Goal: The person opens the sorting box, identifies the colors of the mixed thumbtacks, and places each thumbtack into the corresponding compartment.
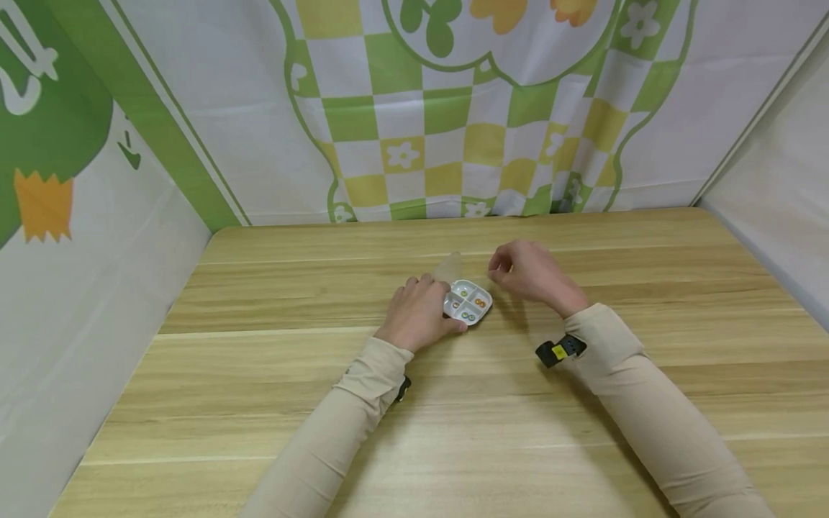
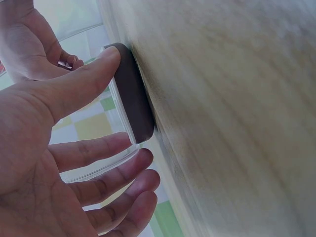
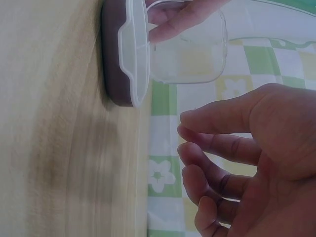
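A small four-compartment box [image 1: 468,303], white inside with a dark brown base, lies on the wooden table. Its clear lid [image 3: 197,54] is raised on the far side. Small coloured ring-shaped pieces [image 1: 480,303] sit in its compartments. With thumb and index finger on its edges, my left hand [image 1: 419,311] grips the box from the left; the other fingers curl beside it. To the right and apart from the box, my right hand [image 1: 529,270] is held above the table. Its thumb and index fingertips [image 3: 190,118] meet; whether something tiny is between them is not visible.
The wooden table [image 1: 259,403] spreads around both arms. A green, yellow and white checked cloth [image 1: 447,137] hangs behind its back edge, with white fabric walls [image 1: 97,309] at the sides. Black wrist straps [image 1: 560,350] are on both wrists.
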Demonstrator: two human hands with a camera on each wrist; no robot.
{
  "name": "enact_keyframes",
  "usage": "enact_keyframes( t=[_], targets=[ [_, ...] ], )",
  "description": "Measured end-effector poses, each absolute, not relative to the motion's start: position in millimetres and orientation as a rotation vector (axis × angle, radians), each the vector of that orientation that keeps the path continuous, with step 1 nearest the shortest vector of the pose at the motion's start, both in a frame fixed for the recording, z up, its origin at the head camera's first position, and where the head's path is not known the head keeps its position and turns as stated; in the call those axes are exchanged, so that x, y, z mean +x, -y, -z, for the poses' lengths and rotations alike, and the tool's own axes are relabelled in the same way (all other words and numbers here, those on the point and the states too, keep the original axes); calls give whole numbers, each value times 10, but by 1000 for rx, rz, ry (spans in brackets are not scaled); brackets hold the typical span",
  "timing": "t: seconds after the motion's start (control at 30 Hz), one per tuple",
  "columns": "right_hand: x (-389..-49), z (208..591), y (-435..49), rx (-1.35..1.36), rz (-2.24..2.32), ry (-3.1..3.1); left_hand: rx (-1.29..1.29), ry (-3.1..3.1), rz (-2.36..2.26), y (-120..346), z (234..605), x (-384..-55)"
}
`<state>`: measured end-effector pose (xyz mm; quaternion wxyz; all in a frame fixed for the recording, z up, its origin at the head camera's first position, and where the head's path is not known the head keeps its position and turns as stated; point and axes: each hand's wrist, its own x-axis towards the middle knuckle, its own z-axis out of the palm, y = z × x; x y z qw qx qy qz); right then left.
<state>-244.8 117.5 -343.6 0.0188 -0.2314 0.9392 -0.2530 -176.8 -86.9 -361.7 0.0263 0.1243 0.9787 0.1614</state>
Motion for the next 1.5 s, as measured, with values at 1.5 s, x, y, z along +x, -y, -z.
enact_keyframes(
  t=[1.5],
  targets=[
    [-2531,3328,-1422,-565,759,-2945,390,-3024,-529,868,3624,-1767]
  ],
)
